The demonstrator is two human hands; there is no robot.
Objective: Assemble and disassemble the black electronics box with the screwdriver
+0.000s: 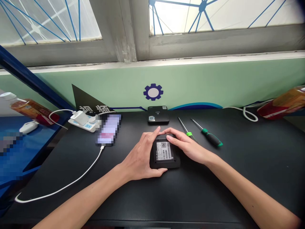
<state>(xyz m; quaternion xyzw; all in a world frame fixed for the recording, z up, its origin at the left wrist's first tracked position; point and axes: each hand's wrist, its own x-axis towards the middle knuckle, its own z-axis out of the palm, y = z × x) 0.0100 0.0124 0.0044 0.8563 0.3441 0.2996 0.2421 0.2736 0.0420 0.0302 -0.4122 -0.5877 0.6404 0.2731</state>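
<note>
A small black box (164, 154) lies upside down on the black table (214, 184), its white label with a QR code facing up. My left hand (140, 156) wraps round its left side, thumb along the near edge, fingers at the far edge. My right hand (188, 146) grips the right side, fingers curled over the far top corner. A second black box (158, 114) sits just behind, near the wall. Two screwdrivers lie to the right of my right hand: a light green-handled one (187, 130), partly hidden by that hand, and a dark green-handled one (209, 136).
A phone (108, 129) lies at the left, its white cable (71, 183) trailing toward the near edge. Behind it sits a white power strip (83, 121). Drink bottles stand at the far left (30, 109) and far right (283, 103). A green wall closes the back.
</note>
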